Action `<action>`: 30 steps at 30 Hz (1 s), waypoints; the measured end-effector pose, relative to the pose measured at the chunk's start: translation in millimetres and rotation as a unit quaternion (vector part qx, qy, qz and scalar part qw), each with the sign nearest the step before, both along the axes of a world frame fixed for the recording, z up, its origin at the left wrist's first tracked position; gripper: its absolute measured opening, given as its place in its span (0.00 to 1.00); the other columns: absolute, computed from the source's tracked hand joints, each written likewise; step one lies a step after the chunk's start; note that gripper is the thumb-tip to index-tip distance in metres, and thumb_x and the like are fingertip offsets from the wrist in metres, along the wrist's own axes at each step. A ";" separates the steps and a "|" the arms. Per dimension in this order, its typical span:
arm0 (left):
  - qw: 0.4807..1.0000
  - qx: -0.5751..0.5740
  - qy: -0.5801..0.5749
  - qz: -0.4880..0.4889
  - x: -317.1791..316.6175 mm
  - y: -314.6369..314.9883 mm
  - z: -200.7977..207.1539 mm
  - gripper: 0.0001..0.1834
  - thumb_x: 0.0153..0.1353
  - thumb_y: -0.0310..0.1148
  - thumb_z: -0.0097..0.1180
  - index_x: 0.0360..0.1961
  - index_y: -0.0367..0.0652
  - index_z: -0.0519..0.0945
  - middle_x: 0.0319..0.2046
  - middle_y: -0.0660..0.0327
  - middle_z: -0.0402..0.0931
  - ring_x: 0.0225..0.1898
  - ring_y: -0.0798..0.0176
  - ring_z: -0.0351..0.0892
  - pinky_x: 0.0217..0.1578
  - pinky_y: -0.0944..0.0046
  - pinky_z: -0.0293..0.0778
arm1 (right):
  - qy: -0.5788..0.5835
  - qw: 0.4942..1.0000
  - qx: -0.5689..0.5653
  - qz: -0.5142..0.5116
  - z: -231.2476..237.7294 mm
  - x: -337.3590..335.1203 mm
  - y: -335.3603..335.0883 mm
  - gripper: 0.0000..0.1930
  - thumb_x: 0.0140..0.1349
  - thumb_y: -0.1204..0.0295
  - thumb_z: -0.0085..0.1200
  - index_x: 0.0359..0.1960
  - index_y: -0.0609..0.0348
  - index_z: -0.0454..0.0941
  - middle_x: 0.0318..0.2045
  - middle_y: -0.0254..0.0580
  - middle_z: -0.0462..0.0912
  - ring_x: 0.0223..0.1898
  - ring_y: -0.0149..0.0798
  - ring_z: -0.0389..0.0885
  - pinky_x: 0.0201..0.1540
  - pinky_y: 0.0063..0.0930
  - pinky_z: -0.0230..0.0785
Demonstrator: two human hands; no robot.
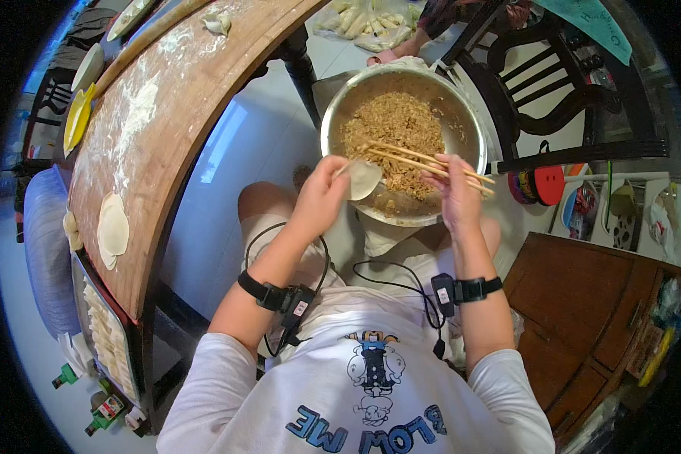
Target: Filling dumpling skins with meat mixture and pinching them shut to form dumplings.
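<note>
My left hand (325, 193) is closed on the edge of a round, pale dumpling wrapper (364, 180), held over the near left rim of a large metal bowl (328, 136). Brown minced filling (397, 121) heaps up inside that bowl. In my right hand (458, 193) is a pair of wooden chopsticks (412, 157), their tips reaching left into the filling. The wrapper carries no filling that I can make out. Both hands are apart, the left beside the wrapper's left side, the right above the bowl's near right rim.
A floured wooden board (166, 98) on the left bears flat wrappers (114, 227), a rolling pin (147, 34) and one folded dumpling (217, 24). A tray of dumplings (107, 333) stands by its near end. Dark chairs (545, 68) and a brown cabinet (575, 318) flank the right side.
</note>
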State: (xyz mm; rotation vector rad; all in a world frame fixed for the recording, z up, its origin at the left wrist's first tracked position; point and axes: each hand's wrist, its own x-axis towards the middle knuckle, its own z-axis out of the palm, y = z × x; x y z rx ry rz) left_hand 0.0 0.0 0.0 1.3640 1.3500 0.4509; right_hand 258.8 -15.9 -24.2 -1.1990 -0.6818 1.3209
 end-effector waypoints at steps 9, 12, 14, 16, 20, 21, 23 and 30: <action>0.766 -0.198 -0.557 0.254 48.5 24.9 26.0 0.23 0.70 0.25 0.33 0.63 0.23 0.58 0.60 0.42 0.65 0.63 0.47 0.67 0.66 0.49 0.65 | -0.507 0.789 0.343 0.054 100.4 6.5 -53.7 0.11 0.65 0.68 0.56 0.41 0.64 0.80 0.37 0.44 0.83 0.38 0.43 0.84 0.43 0.34 0.78; 0.742 -0.217 -0.577 0.263 56.4 20.5 32.8 0.21 0.72 0.28 0.34 0.62 0.25 0.60 0.59 0.43 0.67 0.61 0.48 0.69 0.64 0.49 0.67 | -0.556 0.705 0.420 0.134 104.0 -9.6 -57.6 0.13 0.55 0.74 0.64 0.42 0.61 0.81 0.37 0.45 0.82 0.40 0.47 0.84 0.42 0.35 0.79; 0.734 -0.232 -0.577 0.274 62.3 15.9 42.5 0.21 0.72 0.28 0.35 0.61 0.26 0.60 0.58 0.44 0.68 0.60 0.49 0.71 0.62 0.50 0.69 | -0.568 0.692 0.422 0.143 95.1 -11.5 -62.9 0.15 0.52 0.74 0.65 0.43 0.61 0.80 0.37 0.44 0.82 0.41 0.47 0.83 0.43 0.35 0.79; 0.728 -0.239 -0.579 0.279 60.7 13.9 40.7 0.20 0.73 0.29 0.37 0.61 0.27 0.61 0.57 0.46 0.69 0.58 0.51 0.72 0.59 0.52 0.72 | -0.577 0.678 0.428 0.156 91.7 -17.1 -66.9 0.18 0.49 0.75 0.67 0.44 0.61 0.80 0.37 0.44 0.82 0.42 0.47 0.82 0.43 0.36 0.79; 0.728 -0.231 -0.574 0.295 51.6 16.4 25.9 0.20 0.73 0.29 0.37 0.61 0.28 0.61 0.57 0.46 0.69 0.58 0.51 0.73 0.59 0.52 0.72 | -0.556 0.700 0.408 0.184 107.0 -19.0 -70.6 0.18 0.48 0.76 0.66 0.44 0.62 0.80 0.37 0.45 0.81 0.42 0.48 0.82 0.44 0.37 0.78; 0.729 -0.220 -0.572 0.304 49.3 15.6 25.0 0.20 0.73 0.29 0.37 0.61 0.28 0.62 0.57 0.46 0.69 0.58 0.51 0.73 0.59 0.52 0.72 | -0.536 0.723 0.390 0.192 113.8 -17.0 -72.4 0.16 0.52 0.76 0.63 0.44 0.63 0.80 0.38 0.46 0.81 0.42 0.48 0.82 0.45 0.37 0.77; 0.729 -0.208 -0.570 0.315 43.1 14.2 23.9 0.20 0.73 0.30 0.38 0.61 0.28 0.62 0.57 0.47 0.69 0.58 0.51 0.73 0.60 0.51 0.72 | -0.515 0.745 0.372 0.202 116.0 -9.6 -74.1 0.13 0.56 0.76 0.61 0.44 0.65 0.81 0.38 0.48 0.81 0.42 0.48 0.83 0.45 0.38 0.77; 0.738 -0.243 -0.575 0.256 35.7 -0.7 39.9 0.21 0.75 0.33 0.33 0.60 0.27 0.64 0.57 0.47 0.70 0.58 0.52 0.73 0.61 0.53 0.71 | -0.097 0.986 0.127 0.039 70.3 18.6 -64.2 0.16 0.72 0.64 0.44 0.42 0.67 0.77 0.36 0.47 0.81 0.39 0.39 0.81 0.48 0.37 0.77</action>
